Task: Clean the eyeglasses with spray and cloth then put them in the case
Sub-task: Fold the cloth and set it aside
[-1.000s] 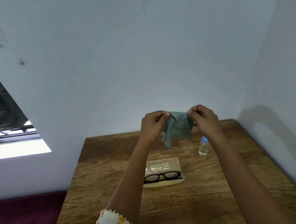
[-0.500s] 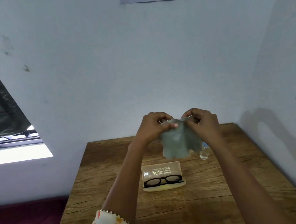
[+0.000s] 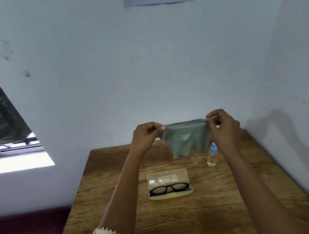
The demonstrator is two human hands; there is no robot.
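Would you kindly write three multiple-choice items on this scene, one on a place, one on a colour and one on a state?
1. Where are the eyeglasses?
A. In the open case
B. On the bare table
C. In the left hand

2. What colour is the spray bottle's cap?
A. Red
B. Blue
C. Black

3. How is the cloth held?
A. Crumpled in one fist
B. Lying flat on the table
C. Stretched between both hands

Answers:
1. A: the black frames lie in the case, whose lid stands open.
2. B: the clear spray bottle has a blue top.
3. C: the left hand and right hand each pinch a top corner of the cloth, which hangs above the table.
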